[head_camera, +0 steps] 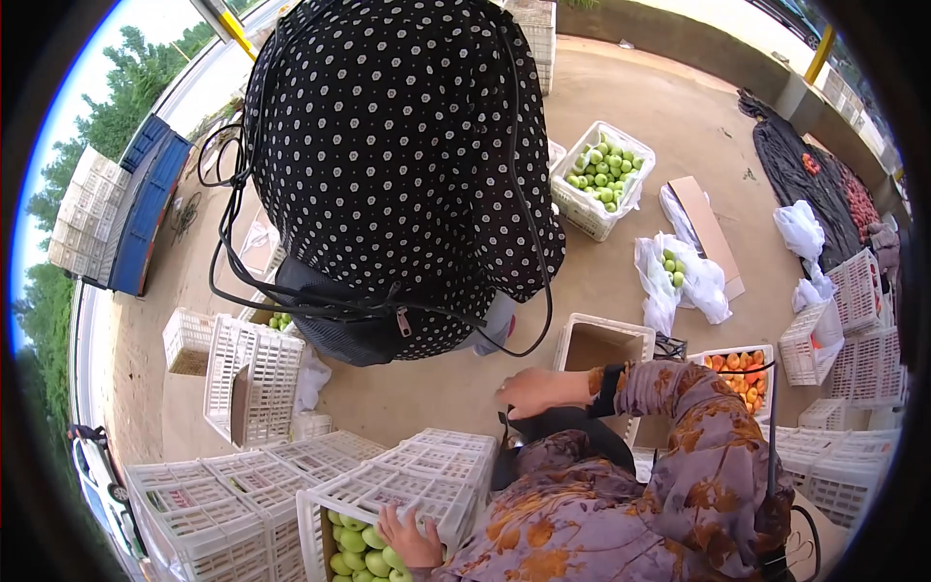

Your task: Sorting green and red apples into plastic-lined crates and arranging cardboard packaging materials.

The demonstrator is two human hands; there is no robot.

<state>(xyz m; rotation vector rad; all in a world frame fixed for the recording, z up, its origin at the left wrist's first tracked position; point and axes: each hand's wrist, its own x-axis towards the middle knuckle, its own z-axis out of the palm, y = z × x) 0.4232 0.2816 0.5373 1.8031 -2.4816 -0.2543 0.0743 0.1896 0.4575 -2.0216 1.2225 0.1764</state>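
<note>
My left hand has its fingers spread at the rim of a white plastic crate of green apples at the bottom. Its palm side is hidden. My right hand is bent at the wrist above my dark-trousered leg, just left of an open white crate lined with cardboard. The fingers are curled near a dark strap-like thing; whether they grip it cannot be told. Both my sleeves are purple with an orange floral pattern.
A person in a black patterned top, with cables, bends close in front. Stacked lidded crates stand at lower left. Beyond are a crate of green apples, plastic bags, a cardboard sheet and a crate of orange-red fruit.
</note>
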